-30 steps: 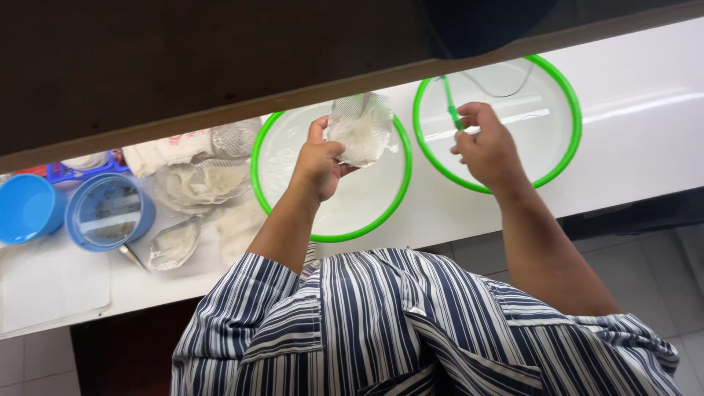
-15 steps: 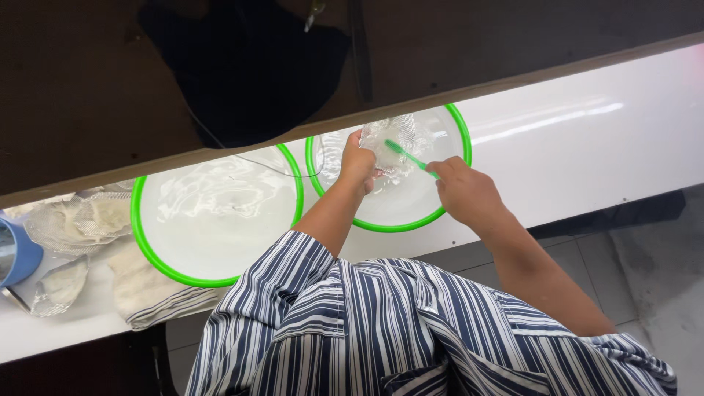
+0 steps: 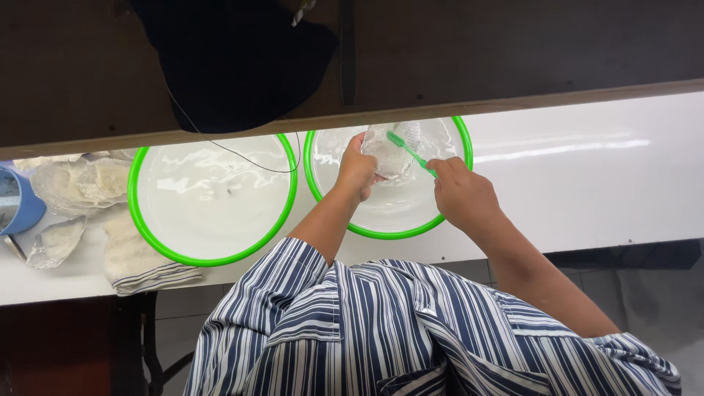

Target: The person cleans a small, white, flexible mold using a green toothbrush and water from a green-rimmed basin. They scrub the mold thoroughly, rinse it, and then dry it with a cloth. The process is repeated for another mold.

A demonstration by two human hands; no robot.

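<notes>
My left hand (image 3: 357, 169) grips a pale, translucent mesh-like piece (image 3: 392, 150) above the right green-rimmed white basin (image 3: 440, 220). My right hand (image 3: 460, 192) holds a green toothbrush (image 3: 408, 150), whose head rests against that piece. Both hands hover over the water in this basin. A second green-rimmed basin (image 3: 158, 242) with water sits just to the left, touching the first one.
More pale mesh pieces (image 3: 77, 183) and a folded striped cloth (image 3: 143, 268) lie at the left on the white counter (image 3: 587, 183). A blue container (image 3: 16, 202) stands at the far left edge. A dark shelf (image 3: 513, 51) overhangs the counter's back.
The view has shifted right, so both basins moved left in the picture. My hands went from separate basins to the right one, and the toothbrush now touches the held piece.
</notes>
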